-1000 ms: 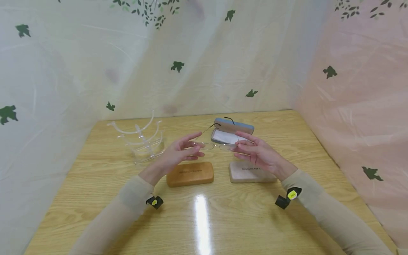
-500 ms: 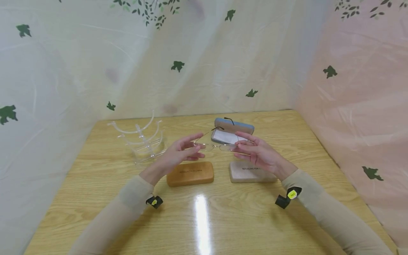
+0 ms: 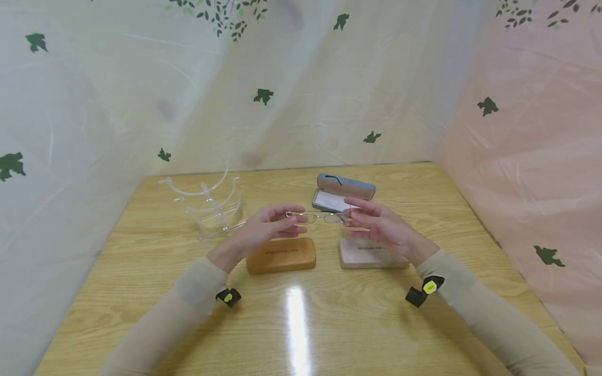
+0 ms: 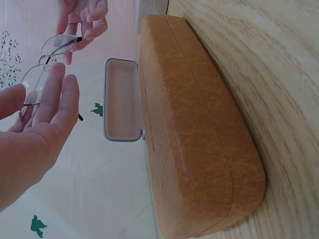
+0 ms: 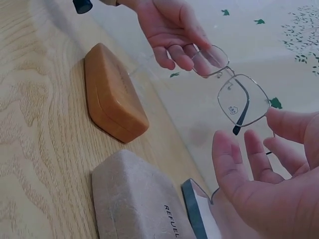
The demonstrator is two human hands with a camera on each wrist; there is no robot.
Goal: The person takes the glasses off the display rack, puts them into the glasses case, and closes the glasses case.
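Thin metal-framed glasses (image 3: pixel 335 218) are held up between both hands, lenses toward me, above the table. My left hand (image 3: pixel 268 223) pinches the left end of the frame; my right hand (image 3: pixel 383 225) pinches the right end. One dark-tipped temple (image 5: pixel 242 112) lies folded across behind the lenses in the right wrist view. The other temple sticks out away from me, its black tip (image 3: pixel 333 178) showing in front of the open case. Below the left hand lies a closed orange glasses case (image 3: pixel 281 256). A closed pale grey case (image 3: pixel 355 257) sits under the right hand.
An open blue-grey glasses case (image 3: pixel 362 187) with a white cloth (image 3: pixel 328 200) inside stands behind the hands. At the left is a clear tiered display stand (image 3: pixel 207 194). A patterned curtain (image 3: pixel 301 130) hangs along the table's back edge.
The left temple has swung inward from pointing away and now lies folded behind the lenses. The left fingers have moved slightly right. Both hands keep hold of the glasses.
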